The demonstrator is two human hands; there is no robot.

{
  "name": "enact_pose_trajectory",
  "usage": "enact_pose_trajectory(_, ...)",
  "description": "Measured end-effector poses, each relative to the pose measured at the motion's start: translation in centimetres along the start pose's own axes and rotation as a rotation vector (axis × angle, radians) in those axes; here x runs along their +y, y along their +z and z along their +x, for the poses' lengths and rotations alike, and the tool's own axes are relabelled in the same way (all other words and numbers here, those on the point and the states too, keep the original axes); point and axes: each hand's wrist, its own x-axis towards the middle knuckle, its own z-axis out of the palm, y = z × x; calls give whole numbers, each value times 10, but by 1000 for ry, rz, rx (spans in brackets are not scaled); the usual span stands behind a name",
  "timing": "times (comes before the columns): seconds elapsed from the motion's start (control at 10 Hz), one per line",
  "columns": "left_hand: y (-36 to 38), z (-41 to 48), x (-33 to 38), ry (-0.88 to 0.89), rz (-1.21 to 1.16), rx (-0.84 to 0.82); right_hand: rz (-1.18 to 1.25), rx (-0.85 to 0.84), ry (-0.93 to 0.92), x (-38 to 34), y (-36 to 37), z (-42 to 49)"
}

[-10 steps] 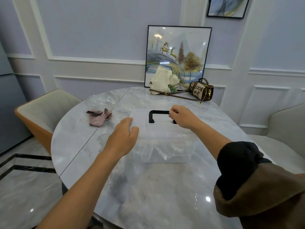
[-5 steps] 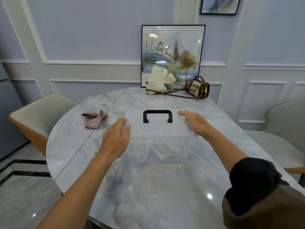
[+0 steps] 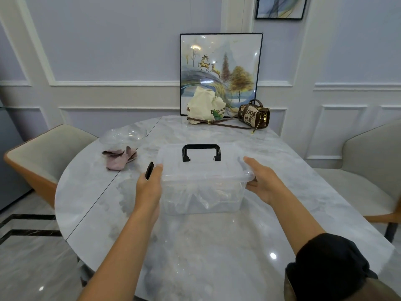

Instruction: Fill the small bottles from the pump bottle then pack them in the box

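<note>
one clear box (image 3: pixel 201 192) sits on the bench (image 3: pixel 206 246) between the two hands, its lid (image 3: pixel 201 168) on and its one black handle (image 3: pixel 201 151) standing up beyond the fingertips. the right hand (image 3: pixel 263 183) grasps the box's right end, thumb on the lid's edge and fingers tucked under the rim. the left hand (image 3: pixel 149 187) lies against the left end, thumb at the lid's edge; one black latch (image 3: pixel 149 170) sticks up just beside that thumb, but the fingers are hidden, so i cannot tell whether they clench it. clear shapes show through the box wall, too blurred to count.

beyond the left hand, to its left, lie one pink cloth (image 3: pixel 120 158) and, further off, one clear bowl (image 3: pixel 123 135). well beyond both hands sit one cream bag (image 3: pixel 202 105) and one brown handbag (image 3: pixel 253 115), touching by a strap, with one framed picture (image 3: pixel 221 68) leaning behind them and a second picture (image 3: pixel 280 7) on the wall above. two chairs: one (image 3: pixel 43 153) left of the left hand, one (image 3: pixel 368 170) right of the right hand.
</note>
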Motion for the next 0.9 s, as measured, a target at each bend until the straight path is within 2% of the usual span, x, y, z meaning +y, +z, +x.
enact_pose_trajectory(0.1, 3, 1, -1, 14, -28, 28, 4, 17, -46, -5, 2, -7)
enact_pose_trajectory(0.2, 7, 0, 1, 105, 28, 62, -65, 62, -114, -11, 3, -6)
enact_pose_trajectory(0.4, 5, -3, 7, 224, 164, 38, -404, 151, -283, -17, 6, 4)
enact_pose_trajectory(0.6, 3, -1, 12, 321, 363, 24, -688, 168, -338, -24, 8, 7)
enact_pose_trajectory(0.8, -2, 1, 12, 402, 476, -10, -669, 158, -354, -26, 6, 3)
enact_pose_trajectory(0.9, -4, -7, 12, 469, 566, -9, -740, 166, -390, -27, 9, -5)
